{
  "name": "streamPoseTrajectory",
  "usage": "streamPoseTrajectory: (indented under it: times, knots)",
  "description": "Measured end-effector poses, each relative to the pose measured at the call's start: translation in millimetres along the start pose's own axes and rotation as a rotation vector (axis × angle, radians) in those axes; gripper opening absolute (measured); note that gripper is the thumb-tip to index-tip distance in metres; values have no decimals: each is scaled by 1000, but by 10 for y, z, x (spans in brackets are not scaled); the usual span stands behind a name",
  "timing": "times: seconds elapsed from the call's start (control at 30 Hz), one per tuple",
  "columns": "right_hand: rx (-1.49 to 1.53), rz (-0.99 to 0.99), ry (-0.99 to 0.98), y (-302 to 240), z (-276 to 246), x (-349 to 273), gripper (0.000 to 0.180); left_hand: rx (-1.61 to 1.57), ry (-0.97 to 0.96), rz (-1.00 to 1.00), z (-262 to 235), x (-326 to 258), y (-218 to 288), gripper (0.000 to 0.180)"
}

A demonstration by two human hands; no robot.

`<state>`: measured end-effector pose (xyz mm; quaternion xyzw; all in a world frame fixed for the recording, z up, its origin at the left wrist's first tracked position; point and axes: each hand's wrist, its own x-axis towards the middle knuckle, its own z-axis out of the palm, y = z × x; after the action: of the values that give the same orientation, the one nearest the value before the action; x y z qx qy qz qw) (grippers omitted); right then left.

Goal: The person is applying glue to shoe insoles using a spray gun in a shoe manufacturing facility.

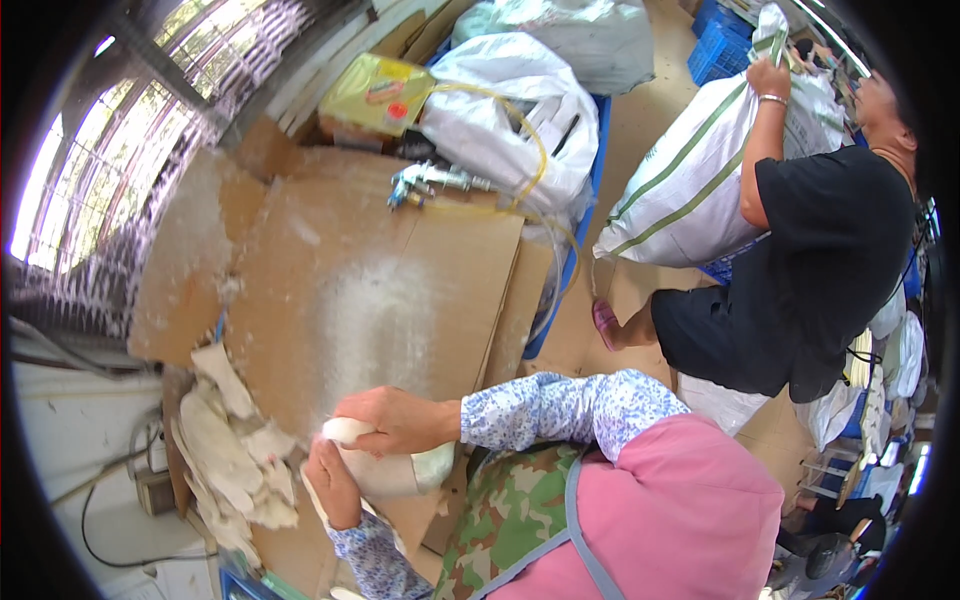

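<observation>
My right hand [392, 420] curls around a smooth, white, rounded piece [347, 430] whose end pokes out between thumb and fingers. Just below it, my left hand [334, 484] presses against the same piece with its fingertips. A larger pale, smooth body [385, 473] shows beneath my right hand; whether it joins the white piece, I cannot tell. Both hands are at the near edge of a cardboard work surface [450, 270] dusted with white powder. Off-white scraps [225, 455] lie heaped to the left of my hands.
A metal air gun [437, 181] with a yellow hose [542, 150] lies at the cardboard's far edge. Behind it stand a yellow container [375, 95] and a white sack [515, 90]. On the right, another person [830, 230] grips a big white, green-striped sack [690, 170].
</observation>
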<state>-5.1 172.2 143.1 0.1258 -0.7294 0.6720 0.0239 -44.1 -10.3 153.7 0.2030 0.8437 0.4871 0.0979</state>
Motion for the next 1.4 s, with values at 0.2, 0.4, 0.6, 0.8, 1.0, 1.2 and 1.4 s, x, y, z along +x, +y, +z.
streamPoseTrajectory:
  times: [0.2,0.4,0.6,0.8,1.0,1.2,1.4]
  knots:
    - [-92,-169,397,64,-320,-210,20,-518,-76,-203,579,103,81,34]
    - [-471,-66,453,37,-494,-336,20,-662,-349,-236,571,159,253,36]
    - [-460,55,703,-160,-811,-450,23,-668,-638,-146,672,-50,-40,53]
    - [-388,65,882,22,-802,-622,29,-673,-707,-386,624,-426,-445,52]
    - [255,399,935,217,-747,-568,28,-524,-561,-359,458,-545,-784,45]
    - [-55,214,772,1034,-1167,-425,22,-474,-346,-438,477,-268,-785,33]
    - [83,307,637,1320,-1180,-97,22,-707,-138,-390,524,-289,-1245,38]
